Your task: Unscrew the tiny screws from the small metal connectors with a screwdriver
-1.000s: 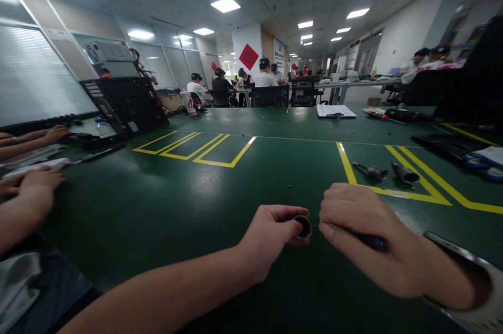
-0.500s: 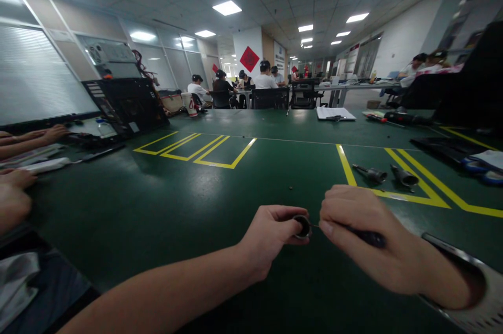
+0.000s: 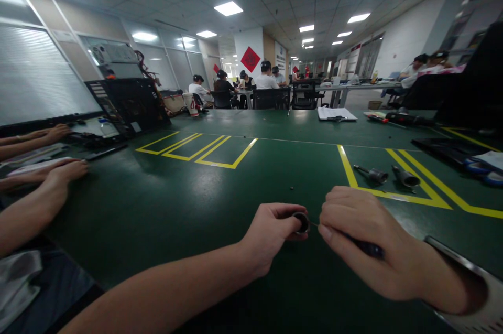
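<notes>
My left hand (image 3: 271, 237) is closed around a round, hollow metal hole saw (image 3: 302, 223), its open mouth turned toward me. My right hand (image 3: 361, 245) grips the dark handle (image 3: 371, 248) of a thin-shafted tool, perhaps a screwdriver or hex driver; the fingers cover most of it. Its slim shaft (image 3: 314, 224) reaches the right side of the hole saw; how the tip meets it is too small to tell. Beyond my right hand, two more hole saws with shanks, one on the left (image 3: 371, 174) and one on the right (image 3: 405, 176), lie inside a yellow-taped box.
A tiny dark part (image 3: 291, 188) lies on the green table (image 3: 176, 224) ahead of my hands. Another person's hands (image 3: 65, 174) rest at the left edge. Farther back are a clipboard (image 3: 337, 114), a black computer case (image 3: 128, 106) and, at right, a dark tray (image 3: 444, 151).
My hands stay nearly in place, with the hole saw shifted very slightly. The other person's near hand at left has reached farther onto the table.
</notes>
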`<action>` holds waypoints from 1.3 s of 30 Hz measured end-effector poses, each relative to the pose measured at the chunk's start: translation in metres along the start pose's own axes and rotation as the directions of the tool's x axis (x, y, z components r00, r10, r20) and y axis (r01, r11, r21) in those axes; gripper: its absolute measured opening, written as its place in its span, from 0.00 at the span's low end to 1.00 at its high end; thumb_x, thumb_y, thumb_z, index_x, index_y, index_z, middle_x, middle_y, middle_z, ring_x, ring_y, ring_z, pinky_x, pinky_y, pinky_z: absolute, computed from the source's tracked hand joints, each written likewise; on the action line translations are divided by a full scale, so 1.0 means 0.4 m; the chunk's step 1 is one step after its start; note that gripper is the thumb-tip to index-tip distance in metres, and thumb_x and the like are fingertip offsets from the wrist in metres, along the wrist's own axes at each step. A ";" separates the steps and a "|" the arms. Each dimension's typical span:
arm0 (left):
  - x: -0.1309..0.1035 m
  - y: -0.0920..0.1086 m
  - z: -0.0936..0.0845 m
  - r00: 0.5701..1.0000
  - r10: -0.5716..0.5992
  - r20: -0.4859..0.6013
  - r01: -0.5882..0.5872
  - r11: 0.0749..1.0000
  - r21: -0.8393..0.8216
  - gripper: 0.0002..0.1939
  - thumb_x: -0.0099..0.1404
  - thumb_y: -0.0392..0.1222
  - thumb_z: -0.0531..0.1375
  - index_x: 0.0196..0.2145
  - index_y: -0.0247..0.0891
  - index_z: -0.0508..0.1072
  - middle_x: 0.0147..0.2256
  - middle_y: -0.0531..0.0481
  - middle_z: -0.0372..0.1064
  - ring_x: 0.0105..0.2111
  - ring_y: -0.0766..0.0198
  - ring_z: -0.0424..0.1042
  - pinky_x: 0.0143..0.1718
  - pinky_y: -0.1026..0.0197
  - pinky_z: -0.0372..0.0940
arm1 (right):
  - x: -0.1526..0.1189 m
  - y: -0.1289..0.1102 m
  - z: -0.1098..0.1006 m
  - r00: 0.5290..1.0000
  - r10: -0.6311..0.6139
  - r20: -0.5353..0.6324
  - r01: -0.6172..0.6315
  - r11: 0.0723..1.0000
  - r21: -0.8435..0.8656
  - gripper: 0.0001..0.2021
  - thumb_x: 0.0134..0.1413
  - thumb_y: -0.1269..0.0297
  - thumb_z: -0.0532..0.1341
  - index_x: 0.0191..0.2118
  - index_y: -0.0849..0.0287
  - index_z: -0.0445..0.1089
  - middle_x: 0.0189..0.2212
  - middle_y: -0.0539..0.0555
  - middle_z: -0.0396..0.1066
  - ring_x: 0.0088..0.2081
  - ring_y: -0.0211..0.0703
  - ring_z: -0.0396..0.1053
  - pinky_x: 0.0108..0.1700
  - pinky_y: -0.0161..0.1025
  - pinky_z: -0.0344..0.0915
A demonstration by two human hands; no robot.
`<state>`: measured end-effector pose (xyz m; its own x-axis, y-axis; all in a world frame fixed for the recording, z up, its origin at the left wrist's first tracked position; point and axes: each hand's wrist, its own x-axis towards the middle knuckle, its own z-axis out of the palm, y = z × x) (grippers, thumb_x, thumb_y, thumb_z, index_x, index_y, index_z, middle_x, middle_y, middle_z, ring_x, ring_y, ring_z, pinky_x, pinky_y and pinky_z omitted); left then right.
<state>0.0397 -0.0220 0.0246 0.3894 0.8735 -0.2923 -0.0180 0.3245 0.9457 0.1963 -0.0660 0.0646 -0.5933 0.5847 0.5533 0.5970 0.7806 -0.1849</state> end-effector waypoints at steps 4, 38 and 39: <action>0.005 -0.002 0.000 1.000 0.012 0.000 -0.012 1.000 0.011 0.16 0.52 0.25 0.59 0.41 0.26 0.73 0.40 0.41 0.72 0.36 0.62 0.72 0.39 0.59 0.69 | -0.001 0.003 0.006 1.000 0.001 0.003 -0.001 1.000 0.002 0.12 0.53 0.75 0.49 0.21 0.62 0.61 0.18 0.50 0.58 0.23 0.37 0.54 0.27 0.38 0.49; -0.015 -0.006 0.006 0.994 -0.013 0.109 0.017 0.999 -0.035 0.25 0.44 0.23 0.64 0.42 0.32 0.66 0.43 0.42 0.70 0.42 0.58 0.71 0.47 0.52 0.65 | 0.002 0.209 0.107 0.477 0.879 0.008 -0.317 0.163 0.934 0.08 0.40 0.61 0.65 0.23 0.60 0.68 0.22 0.50 0.69 0.27 0.38 0.66 0.32 0.38 0.61; -0.016 -0.009 0.007 0.993 -0.017 0.118 0.022 0.999 -0.037 0.25 0.44 0.24 0.64 0.41 0.32 0.66 0.44 0.42 0.70 0.42 0.57 0.71 0.47 0.52 0.65 | -0.001 0.219 0.122 0.470 0.881 0.054 -0.332 0.119 0.936 0.09 0.37 0.62 0.67 0.25 0.60 0.69 0.24 0.51 0.71 0.29 0.39 0.67 0.33 0.38 0.61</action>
<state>0.0400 -0.0298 0.0237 0.4955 0.8188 -0.2898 -0.0440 0.3569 0.9331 0.2226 0.0129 0.0084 0.2178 0.9746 0.0530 -0.2374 0.1056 -0.9656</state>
